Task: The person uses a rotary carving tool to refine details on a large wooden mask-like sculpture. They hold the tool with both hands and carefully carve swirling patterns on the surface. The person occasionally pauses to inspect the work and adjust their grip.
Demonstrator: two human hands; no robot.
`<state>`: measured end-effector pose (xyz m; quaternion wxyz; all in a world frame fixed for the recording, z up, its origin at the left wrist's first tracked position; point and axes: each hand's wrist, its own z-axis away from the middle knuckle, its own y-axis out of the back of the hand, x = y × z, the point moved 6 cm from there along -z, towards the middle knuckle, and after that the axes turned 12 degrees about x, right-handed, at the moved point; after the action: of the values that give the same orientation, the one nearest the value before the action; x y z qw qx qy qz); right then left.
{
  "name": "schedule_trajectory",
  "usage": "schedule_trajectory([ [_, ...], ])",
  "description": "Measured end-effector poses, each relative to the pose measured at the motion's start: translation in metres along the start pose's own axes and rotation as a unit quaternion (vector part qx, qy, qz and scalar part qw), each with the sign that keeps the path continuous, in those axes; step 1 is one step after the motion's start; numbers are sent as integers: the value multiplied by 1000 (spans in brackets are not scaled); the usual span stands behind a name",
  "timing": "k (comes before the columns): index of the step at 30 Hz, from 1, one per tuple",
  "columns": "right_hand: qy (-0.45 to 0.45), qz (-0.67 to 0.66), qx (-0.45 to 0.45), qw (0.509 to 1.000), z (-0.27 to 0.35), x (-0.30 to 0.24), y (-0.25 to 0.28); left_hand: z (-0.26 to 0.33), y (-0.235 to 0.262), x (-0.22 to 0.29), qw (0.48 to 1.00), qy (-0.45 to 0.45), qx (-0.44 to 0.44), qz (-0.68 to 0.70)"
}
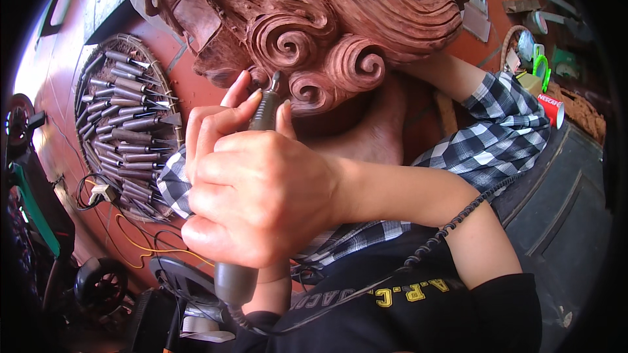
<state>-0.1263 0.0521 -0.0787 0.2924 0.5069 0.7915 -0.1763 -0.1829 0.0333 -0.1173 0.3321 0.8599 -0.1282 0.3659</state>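
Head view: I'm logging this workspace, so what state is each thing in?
Rotary tool, gripped in the right hand; running or not, unclear.
Carving, scrolls shaped, partly outside the picture.
Hand tools, lying in the woven tray.
Coiled cord, passing across the right arm.
Yellow cable, slack on the floor.

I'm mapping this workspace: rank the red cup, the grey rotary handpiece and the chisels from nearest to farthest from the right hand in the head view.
From the right hand:
1. Grey rotary handpiece: in its grip.
2. Chisels: to its left.
3. Red cup: far right.
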Motion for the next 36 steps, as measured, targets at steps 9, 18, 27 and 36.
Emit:
schedule_trajectory([
  [9,-42,-10,13,999,1,-5,7,2,4,2,999,22,-2,45],
  [18,0,65,25,998,-10,-2,2,-17,4,-6,996,26,-52,72],
  [27,-39,149,33,988,-12,3,-16,-28,5,-8,990,-42,-136,10],
  [36,-56,217,13,975,-22,-1,-29,-37,6,-5,982,-76,-169,-31],
])
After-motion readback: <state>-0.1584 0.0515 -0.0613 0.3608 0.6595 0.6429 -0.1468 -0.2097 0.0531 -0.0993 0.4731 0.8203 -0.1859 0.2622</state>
